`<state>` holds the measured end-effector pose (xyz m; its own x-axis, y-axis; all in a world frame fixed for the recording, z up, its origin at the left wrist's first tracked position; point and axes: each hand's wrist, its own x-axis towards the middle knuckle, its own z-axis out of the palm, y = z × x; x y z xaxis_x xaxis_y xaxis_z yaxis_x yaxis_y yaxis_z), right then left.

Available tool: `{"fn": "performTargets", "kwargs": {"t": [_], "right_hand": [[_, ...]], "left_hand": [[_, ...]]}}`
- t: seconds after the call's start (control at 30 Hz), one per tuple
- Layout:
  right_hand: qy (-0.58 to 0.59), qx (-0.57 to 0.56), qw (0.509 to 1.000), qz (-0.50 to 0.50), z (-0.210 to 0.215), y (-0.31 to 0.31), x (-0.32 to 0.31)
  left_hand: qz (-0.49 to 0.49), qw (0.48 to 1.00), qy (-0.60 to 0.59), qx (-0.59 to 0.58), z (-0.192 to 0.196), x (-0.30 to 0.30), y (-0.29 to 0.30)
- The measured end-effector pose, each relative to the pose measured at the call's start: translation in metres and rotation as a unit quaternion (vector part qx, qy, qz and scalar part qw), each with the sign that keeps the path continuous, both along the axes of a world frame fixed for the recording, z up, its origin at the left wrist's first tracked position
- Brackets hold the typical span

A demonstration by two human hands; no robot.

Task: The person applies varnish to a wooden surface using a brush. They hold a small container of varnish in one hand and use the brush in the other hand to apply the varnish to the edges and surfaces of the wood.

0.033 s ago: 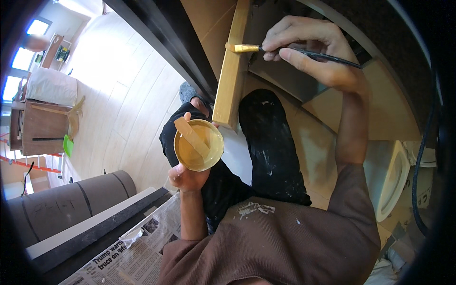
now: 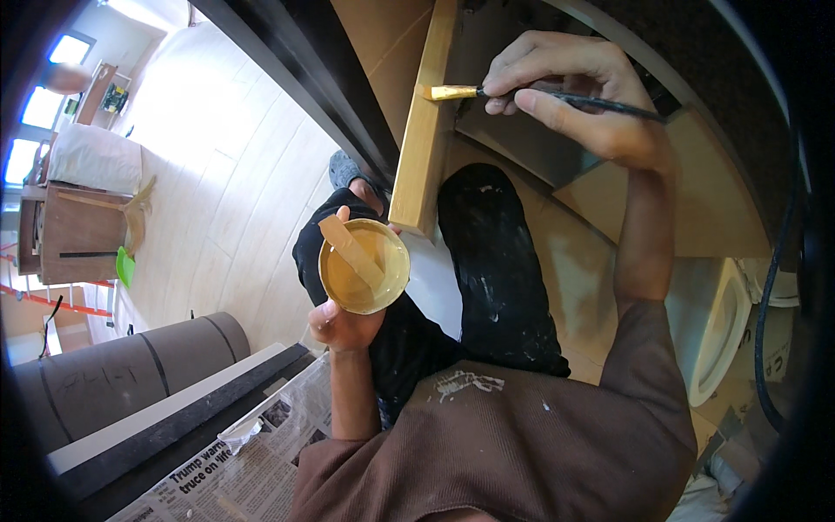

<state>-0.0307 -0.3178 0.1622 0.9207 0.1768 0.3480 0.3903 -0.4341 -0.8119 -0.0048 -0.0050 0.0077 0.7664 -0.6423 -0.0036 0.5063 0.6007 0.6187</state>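
At 9 o'clock on the far left is one green dustpan; below it, near 8 o'clock, lies one grey roll with three dark bands. One newspaper is spread between 7 and 8 o'clock. None of these has shifted since the earlier frame.

Just off centre toward 8 o'clock, the left hand is curled around one round can, exactly as before. The can, mouth up at 9 o'clock from centre, holds yellowish paint and one flat stick, which leans on the rim toward 10 o'clock.

At 12 o'clock stands one long wooden bar, in the same place as earlier.

Between 1 and 2 o'clock, the right hand pinches one brush between thumb and fingers, its dark handle pointing toward 4 o'clock. Hand and brush have moved slightly rightward: the bristles were at the bar's left edge and are now further onto its upper face, near 12 o'clock.
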Motion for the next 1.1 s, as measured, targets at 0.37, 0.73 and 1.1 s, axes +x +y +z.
{"fn": "performTargets", "kwargs": {"t": [0.37,0.73,1.1], "right_hand": [[-0.043,-0.014,0.994,-0.096,-0.007,-0.018,0.01],[-0.108,-0.012,0.986,-0.123,-0.027,-0.043,0.023],[-0.117,0.051,0.972,-0.198,-0.029,-0.044,0.026]], "left_hand": [[0.01,1.0,-0.002,0.004,-0.006,0.002,0.0],[0.025,0.999,0.032,-0.012,-0.001,-0.003,-0.007],[-0.016,1.0,0.016,-0.005,-0.004,-0.004,-0.003]]}}
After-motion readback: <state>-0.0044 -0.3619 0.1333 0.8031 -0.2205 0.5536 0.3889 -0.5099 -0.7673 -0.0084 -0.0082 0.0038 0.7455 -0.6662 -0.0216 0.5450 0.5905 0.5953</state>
